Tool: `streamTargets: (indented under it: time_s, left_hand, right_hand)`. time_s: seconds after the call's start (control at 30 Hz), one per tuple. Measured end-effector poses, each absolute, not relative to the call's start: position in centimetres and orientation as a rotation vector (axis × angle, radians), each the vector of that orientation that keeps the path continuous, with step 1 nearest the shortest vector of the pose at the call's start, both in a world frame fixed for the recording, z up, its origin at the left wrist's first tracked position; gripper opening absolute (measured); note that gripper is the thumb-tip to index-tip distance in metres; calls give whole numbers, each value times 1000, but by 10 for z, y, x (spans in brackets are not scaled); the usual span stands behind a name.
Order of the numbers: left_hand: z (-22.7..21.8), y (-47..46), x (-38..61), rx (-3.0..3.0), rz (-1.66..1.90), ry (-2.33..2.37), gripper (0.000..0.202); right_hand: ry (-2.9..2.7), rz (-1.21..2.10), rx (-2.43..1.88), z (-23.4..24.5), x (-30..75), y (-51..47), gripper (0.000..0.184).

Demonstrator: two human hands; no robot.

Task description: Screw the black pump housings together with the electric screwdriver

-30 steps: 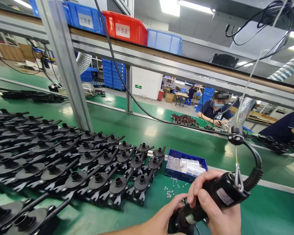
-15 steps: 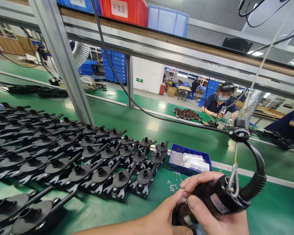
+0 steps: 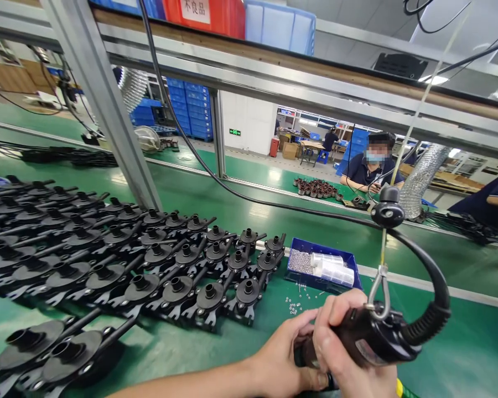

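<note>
A black electric screwdriver hangs from a cord by a metal hook at its rear end and lies tilted, its front pointing down to the left. My right hand is wrapped around its body. Around the lower front end my left hand is closed; the tip is hidden by the fingers. Just beyond the hands, small loose nuts lie scattered on the green bench. Behind them stands a blue tray of tiny metal parts and two clear-wrapped rolls.
Rows of black round housings with arms cover the bench to the left. A metal post rises behind them. A black cable droops across to the screwdriver. Across the bench sits a co-worker beside a pile of small dark parts.
The screwdriver's rear end and its hook have shifted left, and my right hand has turned with it. The left hand stays at the front end. The view has moved slightly.
</note>
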State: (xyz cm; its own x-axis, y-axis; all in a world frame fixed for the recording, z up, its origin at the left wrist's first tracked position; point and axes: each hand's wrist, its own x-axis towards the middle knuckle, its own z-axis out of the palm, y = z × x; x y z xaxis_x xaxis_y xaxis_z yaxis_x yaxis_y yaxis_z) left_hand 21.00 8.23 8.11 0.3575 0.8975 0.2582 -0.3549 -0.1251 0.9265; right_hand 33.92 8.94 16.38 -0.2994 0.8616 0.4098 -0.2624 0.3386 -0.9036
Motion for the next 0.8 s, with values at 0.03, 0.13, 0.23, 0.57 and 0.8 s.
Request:
streamTargets:
  time_s: [0.03, 0.13, 0.23, 0.57, 0.8]
  left_hand:
    - [81, 82, 209, 1267, 1163, 584, 88]
    - [77, 80, 208, 1255, 1107, 607, 97]
    - [70, 80, 209, 1251, 1113, 625, 106]
    - [76, 82, 209, 1289, 1157, 503, 84]
    - [57, 84, 207, 1282, 1178, 484, 92]
  right_hand:
    - [-1463, 1235, -584, 163, 339, 90, 24]
    - [-1468, 1228, -611, 161, 338, 91, 23]
    - [-1442, 1230, -644, 161, 335, 92, 23]
    - [-1441, 1178, -678, 165, 327, 86, 26]
    - [-1331, 1390, -502, 192, 341, 95, 25]
